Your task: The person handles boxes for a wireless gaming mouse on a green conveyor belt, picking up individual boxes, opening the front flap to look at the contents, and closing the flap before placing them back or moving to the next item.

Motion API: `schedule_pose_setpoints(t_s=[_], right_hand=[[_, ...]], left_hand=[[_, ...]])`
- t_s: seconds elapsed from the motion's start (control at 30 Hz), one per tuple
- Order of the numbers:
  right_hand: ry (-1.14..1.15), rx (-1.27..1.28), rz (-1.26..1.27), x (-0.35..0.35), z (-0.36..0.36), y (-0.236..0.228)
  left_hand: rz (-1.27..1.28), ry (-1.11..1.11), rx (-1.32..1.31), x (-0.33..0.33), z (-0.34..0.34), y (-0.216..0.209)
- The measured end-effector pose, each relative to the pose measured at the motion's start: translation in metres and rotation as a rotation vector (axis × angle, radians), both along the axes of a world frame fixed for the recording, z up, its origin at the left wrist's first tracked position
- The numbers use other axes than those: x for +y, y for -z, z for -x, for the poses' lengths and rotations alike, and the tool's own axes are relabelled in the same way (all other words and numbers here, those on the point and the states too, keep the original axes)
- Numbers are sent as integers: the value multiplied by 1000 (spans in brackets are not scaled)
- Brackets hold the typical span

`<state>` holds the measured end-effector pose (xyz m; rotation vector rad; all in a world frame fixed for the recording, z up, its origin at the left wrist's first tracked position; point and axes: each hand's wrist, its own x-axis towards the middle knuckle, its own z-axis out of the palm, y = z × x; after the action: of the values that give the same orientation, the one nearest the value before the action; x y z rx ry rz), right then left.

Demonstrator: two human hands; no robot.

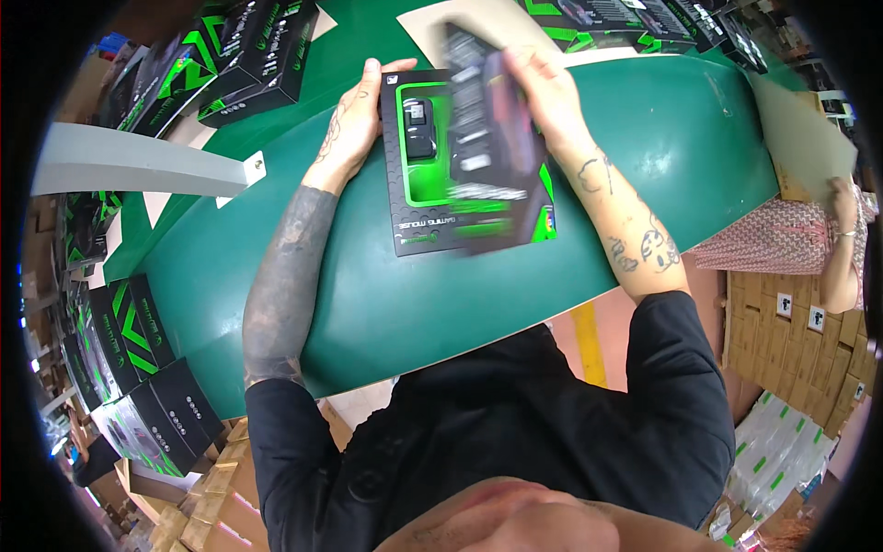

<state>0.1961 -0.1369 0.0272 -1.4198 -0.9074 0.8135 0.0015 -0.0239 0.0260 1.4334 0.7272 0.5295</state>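
Note:
A black retail box (405,198) with a green-edged window lies on the green table in front of me. Inside the window sits a small black device (420,129) on bright green backing. My left hand (354,120) grips the box's upper left edge, its fingers partly hidden beside it. Over the box's right half, my right hand (543,87) holds a second black printed box (474,120) by its upper right edge. That second box is tilted and smeared by motion, and it covers much of the first.
Black and green boxes (253,64) are stacked at the back left, more boxes (607,23) at the back right. A grey metal bracket (147,161) juts in from the left. Boxes (152,405) stand lower left. Another person's hand (842,202) holds a pale sheet at the right.

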Motion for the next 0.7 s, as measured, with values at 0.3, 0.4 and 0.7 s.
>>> schedule_pose_setpoints(t_s=[0.3, 0.4, 0.7], right_hand=[[-557, 825, -828, 14, -48, 62], [-495, 753, -883, 4, -33, 41], [43, -611, -224, -4, -17, 9]], left_hand=[[27, 27, 31, 10, -1, 7], [108, -7, 10, 7, -2, 10], [254, 102, -87, 26, 14, 12]])
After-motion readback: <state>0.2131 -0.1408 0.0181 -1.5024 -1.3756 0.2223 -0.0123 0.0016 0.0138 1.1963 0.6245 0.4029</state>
